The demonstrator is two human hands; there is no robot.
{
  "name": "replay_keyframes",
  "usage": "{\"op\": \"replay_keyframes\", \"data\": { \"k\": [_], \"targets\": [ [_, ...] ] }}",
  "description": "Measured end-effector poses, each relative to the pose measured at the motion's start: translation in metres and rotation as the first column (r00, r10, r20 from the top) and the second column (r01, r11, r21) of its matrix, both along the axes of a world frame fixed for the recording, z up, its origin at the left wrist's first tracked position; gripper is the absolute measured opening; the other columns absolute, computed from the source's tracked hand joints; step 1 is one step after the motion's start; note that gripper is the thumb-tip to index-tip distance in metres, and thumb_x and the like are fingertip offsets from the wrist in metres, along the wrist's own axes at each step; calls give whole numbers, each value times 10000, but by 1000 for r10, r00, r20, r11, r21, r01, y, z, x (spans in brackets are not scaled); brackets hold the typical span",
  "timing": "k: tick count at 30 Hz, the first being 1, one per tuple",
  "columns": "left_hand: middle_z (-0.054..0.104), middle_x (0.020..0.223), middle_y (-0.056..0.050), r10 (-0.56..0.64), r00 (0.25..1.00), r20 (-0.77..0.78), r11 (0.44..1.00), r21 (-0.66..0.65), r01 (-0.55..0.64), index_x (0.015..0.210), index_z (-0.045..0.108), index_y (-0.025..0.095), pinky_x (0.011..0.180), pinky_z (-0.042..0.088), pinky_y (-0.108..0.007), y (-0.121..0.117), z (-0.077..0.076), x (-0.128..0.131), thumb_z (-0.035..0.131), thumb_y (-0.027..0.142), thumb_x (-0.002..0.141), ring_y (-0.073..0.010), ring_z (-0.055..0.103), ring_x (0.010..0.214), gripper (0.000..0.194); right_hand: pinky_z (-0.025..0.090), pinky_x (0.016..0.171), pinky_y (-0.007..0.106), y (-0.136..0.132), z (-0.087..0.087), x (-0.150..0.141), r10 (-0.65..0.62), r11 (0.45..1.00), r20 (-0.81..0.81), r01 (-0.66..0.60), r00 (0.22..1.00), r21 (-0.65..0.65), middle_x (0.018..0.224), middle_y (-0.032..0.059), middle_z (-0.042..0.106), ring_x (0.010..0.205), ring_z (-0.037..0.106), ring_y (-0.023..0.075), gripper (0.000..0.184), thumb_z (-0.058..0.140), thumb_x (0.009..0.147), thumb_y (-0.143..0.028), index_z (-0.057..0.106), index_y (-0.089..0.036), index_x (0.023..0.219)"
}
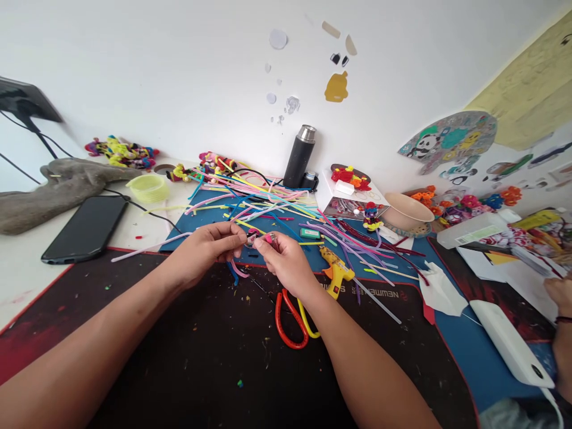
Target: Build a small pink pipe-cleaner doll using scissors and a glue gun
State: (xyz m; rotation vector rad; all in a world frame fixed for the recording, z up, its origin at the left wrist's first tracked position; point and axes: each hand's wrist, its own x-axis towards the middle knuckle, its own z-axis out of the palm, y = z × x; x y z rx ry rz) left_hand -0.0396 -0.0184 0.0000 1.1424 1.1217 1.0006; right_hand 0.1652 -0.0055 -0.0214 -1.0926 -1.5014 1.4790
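Observation:
My left hand [214,243] and my right hand [286,259] meet above the dark mat [192,351], fingertips nearly touching. Between them is a small pink and dark fuzzy piece [252,234], which looks like twisted pipe cleaner. Both hands pinch it; the fingers partly cover it. Just below the left fingers, short pink and blue pipe cleaner ends [236,271] show. Under my right wrist lies a tool with red and yellow handles [291,338], its head hidden. A yellow glue gun [335,273] rests right of my right hand.
Loose pipe cleaners [268,199] spread behind the hands. A black thermos [300,158] stands by the wall. At left lie a phone [87,229] and a light-green ring-shaped stack [149,189]. To the right are a bowl [406,211], a white device [512,342] and another person's hand [560,295].

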Motion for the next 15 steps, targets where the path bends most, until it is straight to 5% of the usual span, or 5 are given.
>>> {"op": "replay_keyframes", "data": {
  "k": [15],
  "targets": [
    [629,686,15,17,1000,-16,1000,-8,-17,791,713,206,585,404,-253,0,2,3,873,543,758,-140,515,623,375,278,524,272,-6,5,-3,75,997,54,-74,996,-12,618,-62,419,553,358,119,536,693,922,-744,636,-212,877]
  ]
}}
